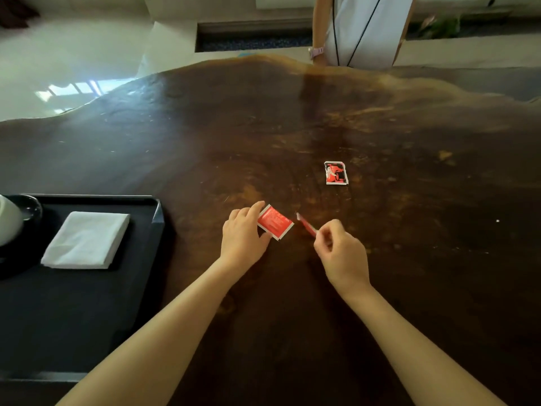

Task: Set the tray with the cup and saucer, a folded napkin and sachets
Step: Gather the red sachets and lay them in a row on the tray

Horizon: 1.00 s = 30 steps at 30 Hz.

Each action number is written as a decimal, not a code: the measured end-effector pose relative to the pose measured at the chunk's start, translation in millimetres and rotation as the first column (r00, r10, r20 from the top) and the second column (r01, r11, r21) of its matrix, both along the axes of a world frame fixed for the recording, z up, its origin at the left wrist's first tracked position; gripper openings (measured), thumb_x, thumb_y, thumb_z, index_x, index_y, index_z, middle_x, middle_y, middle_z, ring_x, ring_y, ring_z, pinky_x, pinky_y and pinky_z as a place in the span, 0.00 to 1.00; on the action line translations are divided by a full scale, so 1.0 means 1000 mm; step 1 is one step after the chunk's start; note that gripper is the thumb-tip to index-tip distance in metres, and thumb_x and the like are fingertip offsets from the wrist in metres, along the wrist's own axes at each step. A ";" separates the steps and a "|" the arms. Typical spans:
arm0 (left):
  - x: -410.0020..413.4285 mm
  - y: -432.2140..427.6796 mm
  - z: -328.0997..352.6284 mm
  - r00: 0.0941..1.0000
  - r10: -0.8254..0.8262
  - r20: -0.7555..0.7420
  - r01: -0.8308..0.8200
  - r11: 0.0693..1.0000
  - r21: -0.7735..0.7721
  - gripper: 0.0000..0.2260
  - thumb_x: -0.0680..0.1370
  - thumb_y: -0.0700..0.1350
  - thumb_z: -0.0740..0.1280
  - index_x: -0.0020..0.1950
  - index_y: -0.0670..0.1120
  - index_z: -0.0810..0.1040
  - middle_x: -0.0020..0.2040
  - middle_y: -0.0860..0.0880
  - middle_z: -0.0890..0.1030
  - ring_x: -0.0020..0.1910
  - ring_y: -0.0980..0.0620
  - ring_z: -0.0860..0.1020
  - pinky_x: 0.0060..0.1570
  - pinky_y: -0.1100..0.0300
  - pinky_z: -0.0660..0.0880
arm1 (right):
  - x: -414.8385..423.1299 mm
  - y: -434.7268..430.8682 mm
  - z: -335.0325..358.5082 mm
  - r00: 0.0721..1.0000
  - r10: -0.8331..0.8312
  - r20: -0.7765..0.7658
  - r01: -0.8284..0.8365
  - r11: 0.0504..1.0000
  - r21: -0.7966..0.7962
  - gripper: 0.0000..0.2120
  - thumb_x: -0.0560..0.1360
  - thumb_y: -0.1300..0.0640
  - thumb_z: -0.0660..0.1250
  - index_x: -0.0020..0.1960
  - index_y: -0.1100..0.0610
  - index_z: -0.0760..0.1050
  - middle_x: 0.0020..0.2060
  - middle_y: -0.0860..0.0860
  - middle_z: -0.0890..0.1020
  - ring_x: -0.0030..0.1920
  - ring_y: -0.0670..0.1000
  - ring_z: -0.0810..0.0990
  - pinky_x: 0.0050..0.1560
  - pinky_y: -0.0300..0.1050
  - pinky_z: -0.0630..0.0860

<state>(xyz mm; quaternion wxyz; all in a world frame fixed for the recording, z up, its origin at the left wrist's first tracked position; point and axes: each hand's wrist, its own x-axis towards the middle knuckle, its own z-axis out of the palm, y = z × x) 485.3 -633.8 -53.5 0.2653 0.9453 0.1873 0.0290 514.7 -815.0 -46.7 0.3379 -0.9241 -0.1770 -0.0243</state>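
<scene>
A black tray (87, 303) lies at the left on the dark wooden table. On it rest a folded white napkin (86, 240) and, at the far left edge, a white cup (8, 221) on a dark saucer (30, 206), partly cut off. My left hand (243, 238) pinches a red square sachet (275, 222) just right of the tray. My right hand (341, 250) holds a second red sachet (306, 224) edge-on, tilted up off the table. A third sachet (336, 172), red and black, lies flat farther back to the right.
The table (292, 118) has a wavy far edge. Another person in a white top (363, 27) stands behind it at the back, a watch on the wrist (316, 51). Pale glossy floor lies beyond the table's left edge.
</scene>
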 end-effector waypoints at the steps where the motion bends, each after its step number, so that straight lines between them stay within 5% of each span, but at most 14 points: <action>1: 0.003 0.001 0.001 1.000 0.025 0.004 -0.025 0.999 -0.030 0.27 0.74 0.46 0.68 0.71 0.48 0.63 0.66 0.46 0.74 0.68 0.45 0.66 0.65 0.48 0.65 | 0.002 -0.001 0.000 0.986 -0.042 -0.159 0.063 0.990 0.129 0.02 0.77 0.57 0.64 0.45 0.54 0.72 0.39 0.49 0.80 0.36 0.43 0.79 0.34 0.36 0.76; 4: 0.014 -0.001 0.003 0.998 0.059 -0.001 -0.059 0.996 -0.070 0.26 0.75 0.45 0.66 0.71 0.47 0.62 0.66 0.45 0.74 0.68 0.44 0.66 0.66 0.45 0.67 | 0.004 -0.002 0.001 0.891 -0.017 -0.454 0.180 0.930 0.319 0.05 0.78 0.52 0.61 0.49 0.53 0.71 0.47 0.49 0.81 0.40 0.43 0.82 0.38 0.34 0.78; 8: 0.015 -0.010 0.001 0.999 0.019 -0.038 -0.022 0.996 -0.089 0.26 0.73 0.45 0.69 0.69 0.45 0.66 0.62 0.43 0.75 0.64 0.44 0.69 0.61 0.49 0.69 | -0.004 -0.003 0.003 0.873 0.051 -0.484 0.153 0.915 0.373 0.06 0.77 0.49 0.60 0.51 0.51 0.71 0.46 0.46 0.81 0.39 0.42 0.83 0.35 0.32 0.77; 12: 0.004 -0.009 0.006 0.993 0.114 0.009 -0.105 0.944 -0.313 0.10 0.74 0.46 0.69 0.54 0.47 0.78 0.51 0.48 0.78 0.48 0.53 0.75 0.45 0.60 0.71 | -0.012 -0.005 0.005 0.884 0.070 -0.462 0.117 0.924 0.364 0.04 0.77 0.49 0.60 0.50 0.48 0.70 0.44 0.42 0.79 0.39 0.40 0.82 0.33 0.28 0.76; 15: -0.013 -0.006 0.020 0.974 0.199 -0.106 -0.210 0.630 -0.748 0.03 0.75 0.43 0.67 0.48 0.50 0.77 0.49 0.49 0.81 0.46 0.54 0.81 0.40 0.64 0.80 | -0.015 -0.004 0.009 0.900 0.088 -0.428 0.084 0.927 0.367 0.05 0.77 0.49 0.60 0.49 0.49 0.70 0.43 0.42 0.78 0.41 0.41 0.81 0.34 0.28 0.76; 18: -0.032 -0.003 0.028 0.978 0.135 -0.157 -0.197 0.374 -0.906 0.07 0.77 0.43 0.64 0.54 0.45 0.77 0.50 0.47 0.82 0.48 0.53 0.82 0.45 0.60 0.81 | -0.016 0.001 0.013 0.924 0.112 -0.366 0.028 0.934 0.356 0.07 0.77 0.48 0.60 0.50 0.51 0.70 0.44 0.44 0.79 0.42 0.42 0.81 0.34 0.27 0.76; 25: -0.057 -0.007 0.022 0.953 0.267 -0.142 -0.200 0.204 -0.958 0.08 0.78 0.47 0.61 0.50 0.45 0.79 0.49 0.46 0.83 0.48 0.53 0.83 0.43 0.59 0.81 | -0.028 0.014 0.013 0.951 0.119 -0.286 -0.013 0.938 0.346 0.04 0.76 0.51 0.63 0.46 0.51 0.71 0.39 0.42 0.78 0.37 0.34 0.80 0.29 0.27 0.73; 28: -0.066 -0.012 0.015 0.901 0.397 -0.174 -0.190 0.001 -0.982 0.07 0.79 0.41 0.61 0.50 0.42 0.77 0.49 0.43 0.83 0.48 0.48 0.83 0.44 0.55 0.81 | -0.038 0.021 0.012 0.855 0.064 -0.514 0.270 0.791 0.548 0.02 0.77 0.56 0.64 0.46 0.54 0.74 0.39 0.50 0.83 0.36 0.44 0.84 0.31 0.33 0.77; 30: -0.072 -0.018 0.009 0.889 0.422 -0.181 -0.182 -0.039 -0.983 0.06 0.78 0.40 0.61 0.51 0.42 0.77 0.48 0.43 0.84 0.49 0.47 0.83 0.46 0.54 0.81 | -0.046 0.029 0.011 0.734 0.062 -0.677 0.472 0.670 0.573 0.03 0.77 0.59 0.64 0.48 0.58 0.75 0.38 0.53 0.84 0.36 0.48 0.85 0.30 0.36 0.78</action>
